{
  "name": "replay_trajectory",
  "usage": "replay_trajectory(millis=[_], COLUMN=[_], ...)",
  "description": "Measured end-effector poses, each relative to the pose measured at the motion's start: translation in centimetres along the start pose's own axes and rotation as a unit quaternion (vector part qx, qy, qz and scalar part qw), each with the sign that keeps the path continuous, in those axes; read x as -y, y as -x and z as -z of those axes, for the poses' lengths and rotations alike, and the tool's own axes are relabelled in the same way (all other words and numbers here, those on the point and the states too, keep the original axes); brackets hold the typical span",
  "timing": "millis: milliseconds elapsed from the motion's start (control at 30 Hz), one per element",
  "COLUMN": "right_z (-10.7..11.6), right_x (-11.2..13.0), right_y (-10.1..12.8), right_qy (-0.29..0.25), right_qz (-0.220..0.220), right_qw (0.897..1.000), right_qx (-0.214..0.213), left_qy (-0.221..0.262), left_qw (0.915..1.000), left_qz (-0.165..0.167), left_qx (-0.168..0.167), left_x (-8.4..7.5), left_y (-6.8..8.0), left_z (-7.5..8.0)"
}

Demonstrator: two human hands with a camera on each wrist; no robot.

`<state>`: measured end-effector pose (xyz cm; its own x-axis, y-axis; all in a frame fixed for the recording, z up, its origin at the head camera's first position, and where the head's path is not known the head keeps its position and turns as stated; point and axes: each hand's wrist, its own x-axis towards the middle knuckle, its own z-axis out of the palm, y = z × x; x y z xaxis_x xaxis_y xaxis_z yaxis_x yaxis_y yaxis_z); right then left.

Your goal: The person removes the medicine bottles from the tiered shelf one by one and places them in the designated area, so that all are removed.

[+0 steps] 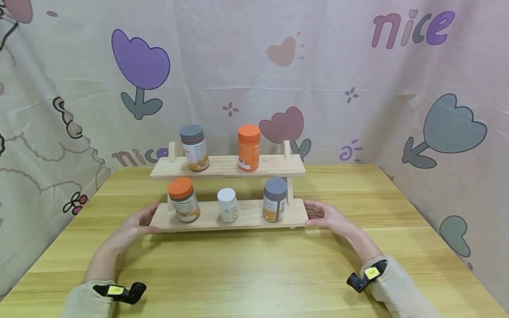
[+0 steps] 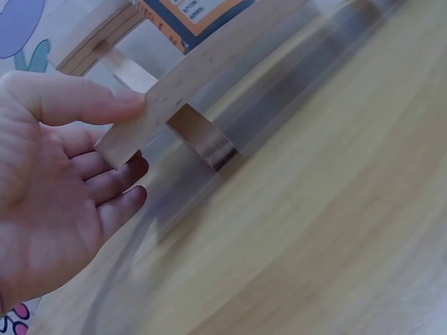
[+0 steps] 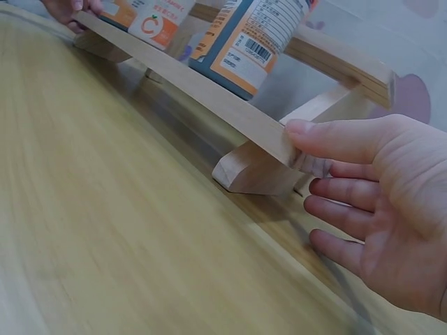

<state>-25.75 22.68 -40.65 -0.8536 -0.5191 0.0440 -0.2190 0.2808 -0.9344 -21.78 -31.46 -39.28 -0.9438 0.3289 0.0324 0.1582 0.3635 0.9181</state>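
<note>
Gripping both ends of the lower board, left hand (image 1: 137,223) and right hand (image 1: 328,216) pinch the wooden rack (image 1: 228,216), thumbs on top, fingers under. Rack sits mid-table (image 1: 254,265), five jars (image 1: 274,199) loose on two tiers. Stiff and light, but probably top-heavy; keep it level. Wrist views show the thumb-edge contact and feet; only the head view shows all the jars.
</note>
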Motion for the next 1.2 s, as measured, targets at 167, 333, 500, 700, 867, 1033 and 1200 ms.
replay_trajectory(millis=[167,333,500,700,867,1033,1200], right_z=[-0.9,-1.6,-2.1,-1.9,-0.9,1.2,2.7], right_x=[0.4,0.6,0.7,0.9,1.5,3.5,6.5], right_y=[-0.6,-1.1,-1.3,-1.3,-1.0,-0.6,-0.6], right_qy=[-0.011,-0.011,-0.019,-0.016,0.000,0.012,0.034], right_qz=[-0.003,0.012,0.009,0.006,0.009,0.033,0.055], right_qw=[1.000,1.000,1.000,1.000,1.000,0.998,0.994], right_qx=[0.006,0.017,0.019,0.024,0.008,-0.048,-0.093], left_qy=[-0.006,-0.015,-0.023,-0.026,-0.020,-0.006,0.008], left_qw=[0.9999,0.9992,0.9985,0.9982,0.9980,0.9978,0.9980], left_qz=[0.003,0.023,0.035,0.038,0.045,0.049,0.040], left_qx=[-0.014,-0.029,-0.034,-0.037,-0.039,-0.044,-0.049], left_x=[0.4,0.6,0.7,0.6,0.7,0.7,0.9], left_y=[0.6,1.1,1.2,1.1,1.0,0.8,0.9], left_z=[0.7,1.1,1.3,1.2,1.1,1.1,1.0])
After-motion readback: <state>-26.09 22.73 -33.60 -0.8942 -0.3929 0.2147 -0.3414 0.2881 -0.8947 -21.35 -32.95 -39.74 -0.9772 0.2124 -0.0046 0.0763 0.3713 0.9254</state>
